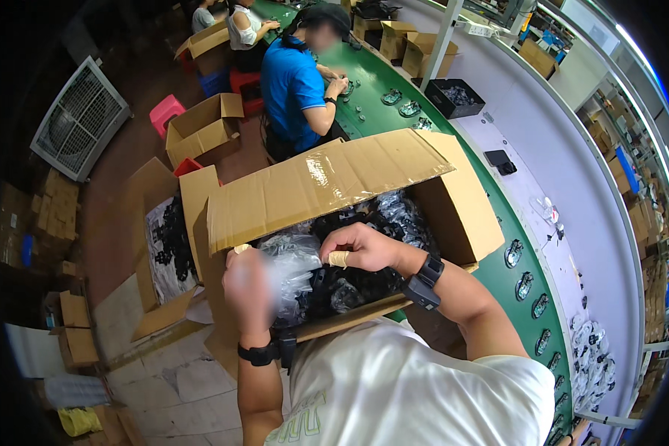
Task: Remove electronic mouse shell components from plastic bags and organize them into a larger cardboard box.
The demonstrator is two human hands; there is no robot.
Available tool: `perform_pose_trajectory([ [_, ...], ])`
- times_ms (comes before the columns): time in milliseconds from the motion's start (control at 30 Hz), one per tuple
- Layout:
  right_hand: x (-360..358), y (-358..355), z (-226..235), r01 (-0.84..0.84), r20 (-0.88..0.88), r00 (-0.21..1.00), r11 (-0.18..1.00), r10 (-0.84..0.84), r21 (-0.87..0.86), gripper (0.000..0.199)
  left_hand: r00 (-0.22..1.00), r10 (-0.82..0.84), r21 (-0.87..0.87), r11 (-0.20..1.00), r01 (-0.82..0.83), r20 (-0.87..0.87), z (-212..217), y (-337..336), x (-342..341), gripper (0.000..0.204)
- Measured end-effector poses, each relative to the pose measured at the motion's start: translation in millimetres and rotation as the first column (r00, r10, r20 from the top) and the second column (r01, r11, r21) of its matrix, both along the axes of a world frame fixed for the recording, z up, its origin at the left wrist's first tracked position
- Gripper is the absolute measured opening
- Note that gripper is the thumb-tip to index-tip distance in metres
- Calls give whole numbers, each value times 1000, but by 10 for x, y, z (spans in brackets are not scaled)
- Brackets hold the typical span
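Observation:
A large open cardboard box (327, 182) stands in front of me, filled with black plastic parts (383, 279), many in clear wrapping. Over the box's left part, a clear plastic bag (293, 256) spans the space between my hands. My right hand (360, 245) pinches the bag's edge between thumb and fingers, with beige tape on one digit. At the bag's left side is my left hand (249, 286), its curled fingers closed on the plastic; it is partly blurred, and tape shows on one digit too. Dark bands circle both wrists.
Left of the box, another open carton (152, 275) holds black parts. A green conveyor belt (453, 145) runs along the right, with round assemblies (524, 286) spaced on it. A co-worker in blue (293, 85) sits beyond the box. A black bin (457, 98) stands across the belt.

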State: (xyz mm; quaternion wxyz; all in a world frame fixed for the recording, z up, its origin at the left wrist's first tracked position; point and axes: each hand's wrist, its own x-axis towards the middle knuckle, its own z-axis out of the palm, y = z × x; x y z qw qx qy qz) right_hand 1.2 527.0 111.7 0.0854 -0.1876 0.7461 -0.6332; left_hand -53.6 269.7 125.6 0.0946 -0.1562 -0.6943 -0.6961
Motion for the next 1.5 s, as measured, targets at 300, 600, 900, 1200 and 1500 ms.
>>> perform_pose_trajectory([
  [300, 216, -147, -1017, -262, 126, 960, 641, 251, 721, 32, 820, -239, -39, 952, 302, 521, 272, -95, 64, 23],
  [600, -45, 120, -392, -41, 59, 998, 723, 1, 689, 24, 897, -172, 67, 985, 158, 408, 240, -216, 68, 7],
  [900, -35, 216, -324, 211, 522, 845, 968, -111, -136, 22, 975, -218, -440, 872, 214, 42, 291, 116, 251, 12],
  [1200, 78, -33, -316, 295, 616, 779, 795, 121, -530, 28, 934, -357, -668, 696, 263, -5, 107, 452, 412, 36],
  [1500, 103, -78, -249, 231, 460, 882, 755, 104, -613, 50, 927, -365, -567, 747, 347, 85, 10, 426, 387, 27],
])
